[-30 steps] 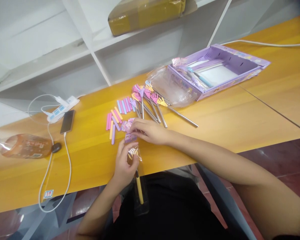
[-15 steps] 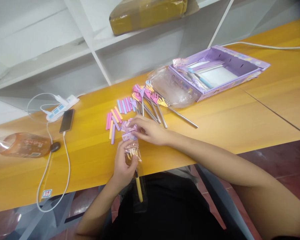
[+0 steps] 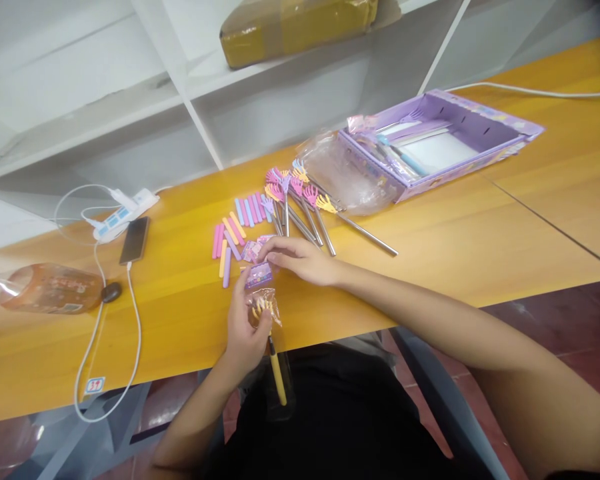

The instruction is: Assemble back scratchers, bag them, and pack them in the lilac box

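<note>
My left hand (image 3: 247,330) is closed on a yellow back scratcher (image 3: 278,380) in a clear plastic bag (image 3: 277,310), near its claw-shaped head. The yellow handle hangs down past the table edge over my lap. My right hand (image 3: 300,260) pinches a small purple printed card (image 3: 259,275) just above the bag's open-looking end. Beyond the fingers lie more crumpled purple cards (image 3: 251,251). Several unwrapped back scratchers (image 3: 310,195) with pink, yellow, purple and blue heads and metal rods are piled past my right hand. Coloured handle sleeves (image 3: 227,267) lie in groups to the left.
A purple display box (image 3: 480,163) holding more scratchers stands at the back right, with loose clear bags (image 3: 350,180) against it. At left are a phone (image 3: 134,240), a power strip (image 3: 125,215), cables and an orange drink bottle (image 3: 50,288). Shelving holds a taped carton (image 3: 297,30).
The purple card has come away from the top of the bag, leaving a gap between them. My left hand has stayed nearly in place around the bagged scratcher.
</note>
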{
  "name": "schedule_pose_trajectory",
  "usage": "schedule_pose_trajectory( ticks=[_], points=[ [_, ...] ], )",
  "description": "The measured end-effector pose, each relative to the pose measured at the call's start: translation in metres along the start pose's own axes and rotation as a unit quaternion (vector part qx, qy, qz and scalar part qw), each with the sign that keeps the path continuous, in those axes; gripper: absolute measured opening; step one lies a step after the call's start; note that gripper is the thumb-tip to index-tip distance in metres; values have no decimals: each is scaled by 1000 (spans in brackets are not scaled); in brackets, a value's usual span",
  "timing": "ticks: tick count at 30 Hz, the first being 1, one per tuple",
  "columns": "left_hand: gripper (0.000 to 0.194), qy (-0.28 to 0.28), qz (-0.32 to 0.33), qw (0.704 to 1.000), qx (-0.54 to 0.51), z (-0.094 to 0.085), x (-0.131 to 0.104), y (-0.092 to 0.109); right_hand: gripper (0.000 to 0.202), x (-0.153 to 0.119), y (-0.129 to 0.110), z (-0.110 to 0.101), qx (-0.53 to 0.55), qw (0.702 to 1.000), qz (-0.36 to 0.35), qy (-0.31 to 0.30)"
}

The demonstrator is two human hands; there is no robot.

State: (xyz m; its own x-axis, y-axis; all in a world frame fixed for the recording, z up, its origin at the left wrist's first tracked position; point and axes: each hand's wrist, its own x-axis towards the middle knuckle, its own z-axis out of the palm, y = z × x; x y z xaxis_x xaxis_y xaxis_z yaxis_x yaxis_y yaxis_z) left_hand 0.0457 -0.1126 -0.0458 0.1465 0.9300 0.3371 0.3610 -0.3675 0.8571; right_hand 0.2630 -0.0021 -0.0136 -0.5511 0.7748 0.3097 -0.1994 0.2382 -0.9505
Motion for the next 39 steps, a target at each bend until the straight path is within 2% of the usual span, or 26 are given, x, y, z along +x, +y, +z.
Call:
schedule_pose_trajectory(
  ticks=[4,7,10,15,21,25,32,36,39],
  points=[
    [83,-12,-12,1000,-21,1,1,2,25,2,5,3,82,996,44,16],
    [85,-20,-18,999,-27,1,1,3,29,4,6,4,97,994,55,14],
    [84,-20,-19,1000,-12,1,0,1,25,5,2,4,73,996,49,3],
    [83,-23,-18,999,33,-1,-1,-2,16,3,-2,6,20,1000,4,20],
    [78,-46,11,997,53,-2,3,0,16,-1,-5,10,20,999,-26,43],
    [69,-41,27,996,73,-2,5,2,16,-3,-8,12,-17,997,-40,61],
    [64,-48,-6,998,42,-2,3,0,13,-4,-5,14,-50,992,-69,94],
    [67,-34,-35,999,11,0,0,-1,12,-3,-3,14,-64,990,-66,104],
    [70,-17,-30,999,0,1,0,-1,14,-3,-2,12,-67,990,-60,104]
  ],
)
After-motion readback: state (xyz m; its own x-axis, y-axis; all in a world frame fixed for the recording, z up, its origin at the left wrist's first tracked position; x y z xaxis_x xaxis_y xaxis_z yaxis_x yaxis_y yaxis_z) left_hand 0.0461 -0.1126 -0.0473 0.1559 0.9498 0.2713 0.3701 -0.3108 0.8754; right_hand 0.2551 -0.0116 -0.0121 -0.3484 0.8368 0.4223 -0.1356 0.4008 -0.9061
